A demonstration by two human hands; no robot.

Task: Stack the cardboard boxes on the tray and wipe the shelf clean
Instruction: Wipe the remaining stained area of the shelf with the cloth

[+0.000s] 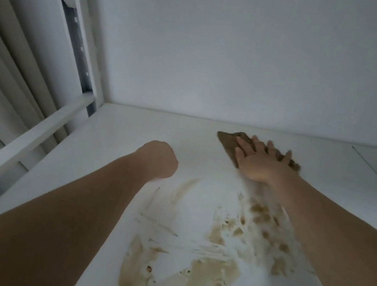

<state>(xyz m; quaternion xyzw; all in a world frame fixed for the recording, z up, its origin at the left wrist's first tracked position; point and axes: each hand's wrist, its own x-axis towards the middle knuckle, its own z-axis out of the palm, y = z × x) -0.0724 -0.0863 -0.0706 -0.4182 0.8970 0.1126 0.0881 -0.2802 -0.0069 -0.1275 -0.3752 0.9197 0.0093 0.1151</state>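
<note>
The right hand point(259, 159) lies flat, fingers spread, pressing a brown cloth point(229, 141) onto the white shelf point(117, 143) near its back wall point(248, 52). The left hand point(160, 159) rests curled into a fist on the shelf, holding nothing visible. A smeared tan stain point(187, 256) lies nearer the person, between the forearms and well apart from the cloth. For an effective wipe, draw the cloth back through the stain under even palm pressure, overlap each pass, and fold to a fresh face once loaded. No boxes or tray are in view.
</note>
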